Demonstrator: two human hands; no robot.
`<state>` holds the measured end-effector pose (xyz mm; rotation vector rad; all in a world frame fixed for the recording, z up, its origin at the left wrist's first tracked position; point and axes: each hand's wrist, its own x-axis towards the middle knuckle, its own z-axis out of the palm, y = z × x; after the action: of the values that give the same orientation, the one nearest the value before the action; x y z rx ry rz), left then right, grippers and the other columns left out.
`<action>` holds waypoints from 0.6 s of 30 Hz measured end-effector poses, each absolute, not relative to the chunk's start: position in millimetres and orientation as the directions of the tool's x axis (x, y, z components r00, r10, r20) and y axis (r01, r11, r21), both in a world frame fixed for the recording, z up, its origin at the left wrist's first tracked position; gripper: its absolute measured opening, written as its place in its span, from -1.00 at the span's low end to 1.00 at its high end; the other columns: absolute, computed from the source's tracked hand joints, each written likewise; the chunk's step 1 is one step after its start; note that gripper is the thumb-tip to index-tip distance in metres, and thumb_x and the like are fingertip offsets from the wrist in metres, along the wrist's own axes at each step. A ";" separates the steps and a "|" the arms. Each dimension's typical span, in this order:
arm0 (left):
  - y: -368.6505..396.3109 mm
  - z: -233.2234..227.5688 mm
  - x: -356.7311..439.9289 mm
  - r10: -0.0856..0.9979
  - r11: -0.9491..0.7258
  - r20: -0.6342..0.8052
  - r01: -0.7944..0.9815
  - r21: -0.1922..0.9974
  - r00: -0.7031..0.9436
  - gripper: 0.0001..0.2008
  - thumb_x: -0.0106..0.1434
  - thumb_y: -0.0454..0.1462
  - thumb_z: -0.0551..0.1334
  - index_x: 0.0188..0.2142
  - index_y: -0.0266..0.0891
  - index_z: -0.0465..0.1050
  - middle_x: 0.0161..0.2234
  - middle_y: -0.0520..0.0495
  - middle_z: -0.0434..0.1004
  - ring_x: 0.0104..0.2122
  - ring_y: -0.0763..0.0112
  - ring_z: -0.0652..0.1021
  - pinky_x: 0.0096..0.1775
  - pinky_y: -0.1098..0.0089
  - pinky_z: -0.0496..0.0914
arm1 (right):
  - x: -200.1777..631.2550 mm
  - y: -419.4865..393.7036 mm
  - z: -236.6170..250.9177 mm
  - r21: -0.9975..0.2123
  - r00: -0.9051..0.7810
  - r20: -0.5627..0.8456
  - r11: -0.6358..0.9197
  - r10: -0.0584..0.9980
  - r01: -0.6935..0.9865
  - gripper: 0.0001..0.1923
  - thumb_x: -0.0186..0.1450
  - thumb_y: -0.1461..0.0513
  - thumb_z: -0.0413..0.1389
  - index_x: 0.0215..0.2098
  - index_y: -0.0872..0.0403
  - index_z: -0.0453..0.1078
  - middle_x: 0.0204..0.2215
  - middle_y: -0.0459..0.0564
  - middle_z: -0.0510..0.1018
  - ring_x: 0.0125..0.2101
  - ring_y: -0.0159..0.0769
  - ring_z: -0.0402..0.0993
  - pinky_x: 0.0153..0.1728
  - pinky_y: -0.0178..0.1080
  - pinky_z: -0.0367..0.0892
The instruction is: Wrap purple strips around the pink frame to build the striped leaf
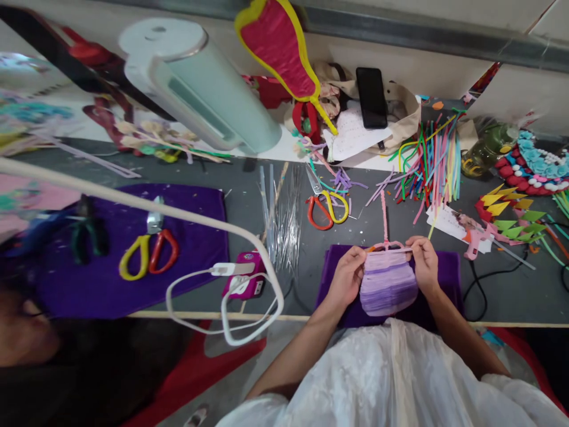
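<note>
A small fan point(389, 287) made of rows of lilac and purple pipe cleaners lies in front of me, its pink twisted handle point(384, 216) pointing away from my body. Across its upper edge, by the pink frame, runs a pale lilac pipe cleaner point(391, 251). My left hand point(349, 276) pinches one end of this strip at the fan's left corner. At the right corner, my right hand point(423, 264) has its thumb and fingers closed on the other end. Under the fan is a folded purple cloth point(448, 279).
Red-and-yellow scissors point(326, 207) and silver wires point(288, 219) lie left of the cloth. Loose coloured pipe cleaners point(438, 160) are behind. To the right is a pink glue gun point(478, 240) with a black cord. A lamp arm point(200, 219) crosses the left; another person point(26, 332) sits there.
</note>
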<state>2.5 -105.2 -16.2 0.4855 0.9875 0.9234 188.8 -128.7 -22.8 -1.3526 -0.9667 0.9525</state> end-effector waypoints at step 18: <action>-95.3 3.5 22.2 0.884 0.444 -0.441 -0.576 0.686 0.157 -0.62 -0.04 -0.17 0.43 -0.46 -0.22 0.23 -0.64 0.16 0.34 -0.67 0.58 0.32 -0.59 0.53 0.17 | 201.2 -103.6 -21.1 -0.979 0.236 -0.099 -0.053 0.967 -0.195 -0.76 0.24 0.04 0.11 -0.27 0.03 0.35 -0.45 -0.13 0.44 -0.52 -0.43 0.28 -0.46 -0.34 0.22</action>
<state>22.2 -95.3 3.5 0.4016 0.9245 1.0850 201.2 -103.6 -21.1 -1.2320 -0.8538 1.1628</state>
